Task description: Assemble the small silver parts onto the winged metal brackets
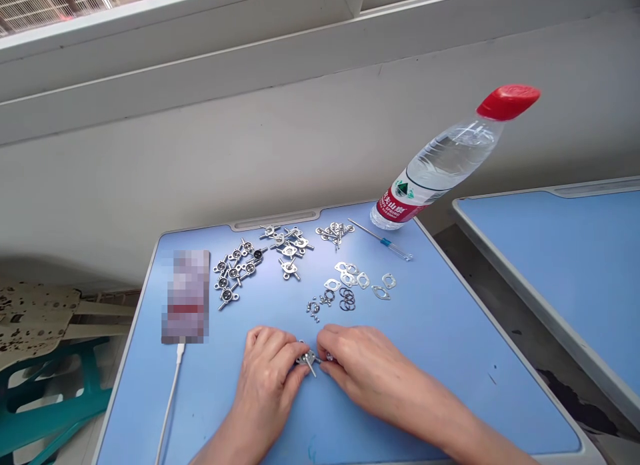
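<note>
- The left hand (265, 385) and right hand (380, 378) rest low on the blue desk (440, 385), close together.
- Their fingers are curled narrow, pinching a small metal fitting (307, 361) with a protruding pin between the fingertips; the exact grip is partly hidden.
- The fitting sits near the desk's front edge, between both hands.
- Farther up lie loose metal fittings (235, 271), flat metal gaskets (350, 275), black O-rings (347, 299) and tiny screws (314, 308).
- A blue-handled precision screwdriver (380, 239) lies near the far edge, beside a red-capped water bottle (440, 161).
- A pixelated phone (186, 296) lies at the left, with a white charging cable (170, 411) attached.
</note>
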### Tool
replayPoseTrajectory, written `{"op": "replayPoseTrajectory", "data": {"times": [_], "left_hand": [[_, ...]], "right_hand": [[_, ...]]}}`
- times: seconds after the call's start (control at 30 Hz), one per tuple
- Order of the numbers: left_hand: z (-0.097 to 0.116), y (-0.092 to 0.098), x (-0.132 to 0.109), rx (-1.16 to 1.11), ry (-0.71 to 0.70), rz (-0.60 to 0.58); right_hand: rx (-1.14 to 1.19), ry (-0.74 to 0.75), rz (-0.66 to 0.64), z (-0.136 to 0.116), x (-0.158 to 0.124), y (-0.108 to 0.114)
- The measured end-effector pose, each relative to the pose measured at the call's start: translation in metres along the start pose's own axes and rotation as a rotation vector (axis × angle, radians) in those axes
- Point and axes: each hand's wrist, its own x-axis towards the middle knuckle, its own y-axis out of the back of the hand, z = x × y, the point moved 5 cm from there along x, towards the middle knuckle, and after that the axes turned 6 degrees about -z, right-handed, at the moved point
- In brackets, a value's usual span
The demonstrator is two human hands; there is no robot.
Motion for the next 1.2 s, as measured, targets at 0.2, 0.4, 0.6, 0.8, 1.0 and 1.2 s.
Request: {"op": "replayPoseTrajectory", "data": {"times": [0.2, 0.4, 0.6, 0.8, 1.0, 1.2], "left_hand": [[0.001, 0.001, 0.001, -0.027, 0.006, -0.015], [0.001, 0.001, 0.001, -0.005, 0.015, -0.013], [0.0, 0.001, 0.001, 0.001, 0.008, -0.002], [-0.001, 0.0, -0.001, 0.009, 0.008, 0.013], [0.0, 0.0, -0.001, 0.013, 0.009, 0.01], [-0.001, -0.001, -0.001, 0.007, 0.02, 0.017]], "right_hand": [[0.009, -0.006, -0.011, -0.001, 0.0, 0.003], [0.034, -0.011, -0.007, -0.005, -0.001, 0.008], [0.195, 0.003, 0.025, -0.001, -0.004, 0.024], [0.205, -0.09, 0.255, 0.017, 0.004, 0.034], [0.11, -0.119, 0.287, 0.017, 0.015, 0.021], [0.083, -0.11, 0.314, 0.018, 0.018, 0.019]]}}
